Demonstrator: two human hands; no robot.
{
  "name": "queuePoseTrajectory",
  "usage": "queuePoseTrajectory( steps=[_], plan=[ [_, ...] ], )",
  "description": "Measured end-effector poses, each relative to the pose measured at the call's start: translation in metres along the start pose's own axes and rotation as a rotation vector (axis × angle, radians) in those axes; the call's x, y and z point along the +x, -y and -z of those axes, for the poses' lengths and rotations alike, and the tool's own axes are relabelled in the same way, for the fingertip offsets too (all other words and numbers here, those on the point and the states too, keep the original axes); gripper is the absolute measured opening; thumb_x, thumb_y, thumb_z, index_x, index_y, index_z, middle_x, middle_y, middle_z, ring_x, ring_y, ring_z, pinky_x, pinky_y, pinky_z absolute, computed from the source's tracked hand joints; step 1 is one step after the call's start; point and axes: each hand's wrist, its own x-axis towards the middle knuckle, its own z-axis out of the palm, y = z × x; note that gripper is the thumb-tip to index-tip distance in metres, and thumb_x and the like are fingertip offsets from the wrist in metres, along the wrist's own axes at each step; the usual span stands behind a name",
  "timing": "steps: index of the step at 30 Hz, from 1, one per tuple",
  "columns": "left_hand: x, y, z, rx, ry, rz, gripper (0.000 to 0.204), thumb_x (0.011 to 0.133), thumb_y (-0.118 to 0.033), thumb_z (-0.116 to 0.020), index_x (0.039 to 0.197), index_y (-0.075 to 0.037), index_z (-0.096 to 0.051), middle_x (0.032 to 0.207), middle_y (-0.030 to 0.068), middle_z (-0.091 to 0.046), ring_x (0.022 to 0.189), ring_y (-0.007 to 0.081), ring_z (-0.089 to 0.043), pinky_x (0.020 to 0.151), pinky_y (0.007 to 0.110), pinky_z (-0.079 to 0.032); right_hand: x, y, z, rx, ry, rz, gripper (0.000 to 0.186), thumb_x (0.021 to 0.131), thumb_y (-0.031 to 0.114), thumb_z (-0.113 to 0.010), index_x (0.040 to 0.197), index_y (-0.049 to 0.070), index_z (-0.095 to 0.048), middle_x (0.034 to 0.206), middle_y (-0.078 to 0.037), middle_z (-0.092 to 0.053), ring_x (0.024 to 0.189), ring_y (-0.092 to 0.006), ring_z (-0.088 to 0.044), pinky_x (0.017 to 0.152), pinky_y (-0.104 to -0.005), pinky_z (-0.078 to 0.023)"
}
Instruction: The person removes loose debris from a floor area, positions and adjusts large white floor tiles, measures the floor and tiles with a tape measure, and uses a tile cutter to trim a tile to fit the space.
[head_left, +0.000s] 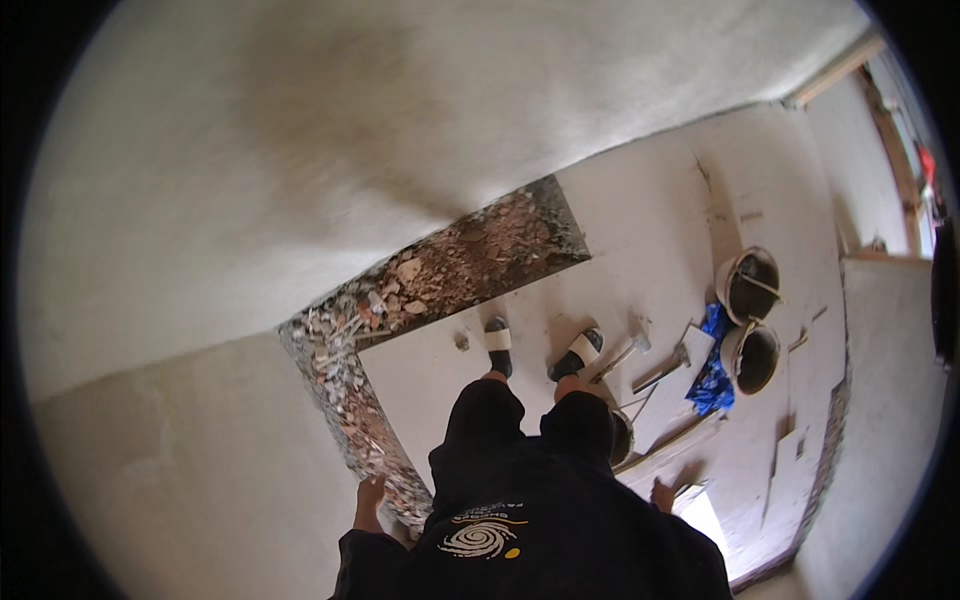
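Note:
My left hand [371,491] hangs low beside my body, over the edge of the rubble strip [450,262]. Its fingers look curled, with nothing seen in them. My right hand [662,495] is held out on the other side; its fingers are too small to read. Close to it, a thin pale piece [690,492] lies by a bright patch, and I cannot tell whether they touch. Two hammers, one with a grey head [640,344] and one with a dark handle [655,378], lie on the pale tiles right of my sandalled feet [577,354].
Two buckets [750,285] [750,358] stand at the right, the farther with a stick across it, beside blue plastic sheeting [712,365]. My leg partly hides another round container [622,438]. A long wooden strip [675,445] lies nearby. Plastered walls [200,200] border the rubble.

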Motion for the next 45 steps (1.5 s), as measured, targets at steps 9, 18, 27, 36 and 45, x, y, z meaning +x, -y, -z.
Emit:
queuePoseTrajectory(
  steps=[9, 18, 27, 36, 45],
  plan=[
    [0.007, 0.039, -0.096, -0.35, 0.062, -0.033, 0.047, 0.088, -0.041, -0.048, 0.107, -0.001, -0.062, 0.1, 0.0247, -0.063, 0.094, 0.0374, -0.06, 0.084, 0.044, -0.045, 0.074, 0.117, 0.232, 0.303, -0.639, 0.429, 0.028, 0.085, 0.018, -0.051, 0.106, 0.002, -0.057, 0.097, -0.023, -0.063, 0.086, -0.0391, -0.061, 0.075, -0.0472, -0.047],
    [0.004, -0.132, 0.013, -0.691, -0.229, -0.867, 0.045, 0.09, -0.028, -0.051, 0.13, -0.006, -0.046, 0.123, 0.0197, -0.054, 0.114, 0.0354, -0.05, 0.097, 0.039, -0.038, -0.13, 0.507, 0.158, -0.084, -0.054, 1.019, 0.039, 0.084, 0.023, -0.053, 0.119, 0.007, -0.055, 0.107, -0.019, -0.06, 0.099, -0.0364, -0.057, 0.085, -0.0435, -0.045],
    [0.028, -0.087, 0.05, -1.798, -0.101, -0.302, 0.054, 0.097, -0.037, -0.037, 0.131, 0.005, -0.041, 0.136, 0.0129, -0.042, 0.126, 0.0218, -0.038, 0.108, 0.034, -0.024, -0.295, 0.613, 0.247, 0.305, -0.213, 1.664, 0.053, 0.095, 0.035, -0.035, 0.13, -0.005, -0.042, 0.133, -0.023, -0.043, 0.128, -0.0359, -0.036, 0.107, -0.0428, -0.024],
    [-0.083, -0.065, 0.089, -2.381, -0.193, -0.852, 0.077, 0.093, -0.056, -0.031, 0.145, -0.004, -0.009, 0.148, 0.0145, -0.02, 0.131, 0.0264, -0.031, 0.106, 0.041, -0.025, -0.042, 0.585, 0.182, -0.93, -0.073, 1.26, 0.052, 0.095, 0.039, -0.035, 0.129, 0.001, -0.045, 0.13, -0.024, -0.046, 0.122, -0.0399, -0.041, 0.101, -0.0476, -0.03],
    [-0.158, 0.042, -0.335, -1.0, -0.068, 0.753, 0.04, 0.083, -0.029, -0.057, 0.121, -0.017, -0.051, 0.09, 0.0197, -0.062, 0.087, 0.0391, -0.061, 0.074, 0.05, -0.049, 0.11, 0.46, 0.343, -0.695, -0.194, 0.504, 0.058, 0.094, 0.044, -0.038, 0.099, -0.01, -0.059, 0.089, -0.023, -0.064, 0.072, -0.036, -0.061, 0.064, -0.0436, -0.047]
  ],
)
